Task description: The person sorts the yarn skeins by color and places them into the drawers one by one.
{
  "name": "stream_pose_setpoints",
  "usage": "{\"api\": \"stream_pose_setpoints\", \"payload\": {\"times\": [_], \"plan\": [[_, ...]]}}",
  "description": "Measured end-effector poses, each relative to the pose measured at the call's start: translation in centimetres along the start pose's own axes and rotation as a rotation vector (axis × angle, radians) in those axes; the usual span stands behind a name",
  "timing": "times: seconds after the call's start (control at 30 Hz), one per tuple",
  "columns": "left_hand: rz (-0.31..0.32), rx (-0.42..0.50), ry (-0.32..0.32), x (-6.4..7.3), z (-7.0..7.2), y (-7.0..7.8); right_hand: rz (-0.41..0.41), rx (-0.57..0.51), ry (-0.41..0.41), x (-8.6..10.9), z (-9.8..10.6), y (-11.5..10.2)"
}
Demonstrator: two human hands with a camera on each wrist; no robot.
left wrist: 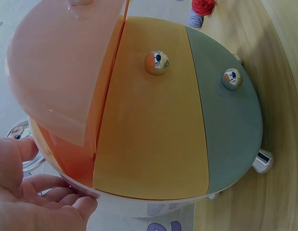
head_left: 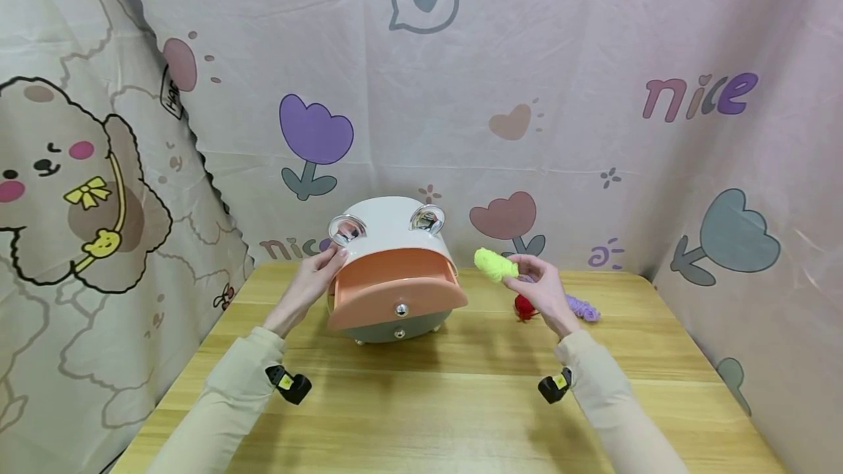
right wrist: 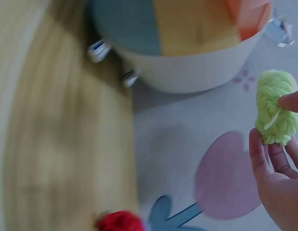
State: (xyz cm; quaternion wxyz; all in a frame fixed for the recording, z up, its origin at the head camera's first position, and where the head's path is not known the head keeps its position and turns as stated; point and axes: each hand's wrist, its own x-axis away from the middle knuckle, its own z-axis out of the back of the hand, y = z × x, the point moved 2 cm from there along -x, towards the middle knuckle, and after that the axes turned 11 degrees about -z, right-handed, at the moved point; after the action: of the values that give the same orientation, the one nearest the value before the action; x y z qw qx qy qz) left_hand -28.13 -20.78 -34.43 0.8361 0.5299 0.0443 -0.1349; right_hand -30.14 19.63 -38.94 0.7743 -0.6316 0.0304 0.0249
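Note:
A small rounded drawer box (head_left: 388, 222) stands on the table, white-shelled with silver ring eyes on top. Its peach top drawer (head_left: 398, 298) is pulled out; the yellow drawer (left wrist: 149, 115) and grey-green drawer (left wrist: 230, 125) below are closed. My left hand (head_left: 315, 280) grips the box's upper left edge beside one ring, thumb and curled fingers at the rim. To the right of the box, my right hand (head_left: 541, 287) pinches a yellow-green skein of yarn (head_left: 495, 265) between thumb and fingers, raised above the table. What lies inside the open drawer is hidden.
Behind the right hand, a red yarn ball (head_left: 525, 308) and a purple yarn skein (head_left: 583, 309) lie on the wooden table (head_left: 421, 408). A printed curtain (head_left: 566, 35) hangs behind the table and along its sides.

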Motion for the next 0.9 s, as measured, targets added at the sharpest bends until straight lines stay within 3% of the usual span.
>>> {"api": "stream_pose_setpoints", "payload": {"times": [0.17, 0.43, 0.9], "plan": [[-0.011, 0.0, 0.007, 0.0, 0.0, 0.1, 0.11, -0.034, -0.088, 0.1, -1.1, -2.5], [-0.007, -0.004, 0.004, 0.1, 0.0, 0.2, 0.202, -0.088, -0.227, 0.3, -3.5, -5.9], [0.004, -0.012, 0.012, 0.2, -0.1, 0.3, 0.262, -0.083, -0.43, 0.5, -7.8, -9.1]]}}
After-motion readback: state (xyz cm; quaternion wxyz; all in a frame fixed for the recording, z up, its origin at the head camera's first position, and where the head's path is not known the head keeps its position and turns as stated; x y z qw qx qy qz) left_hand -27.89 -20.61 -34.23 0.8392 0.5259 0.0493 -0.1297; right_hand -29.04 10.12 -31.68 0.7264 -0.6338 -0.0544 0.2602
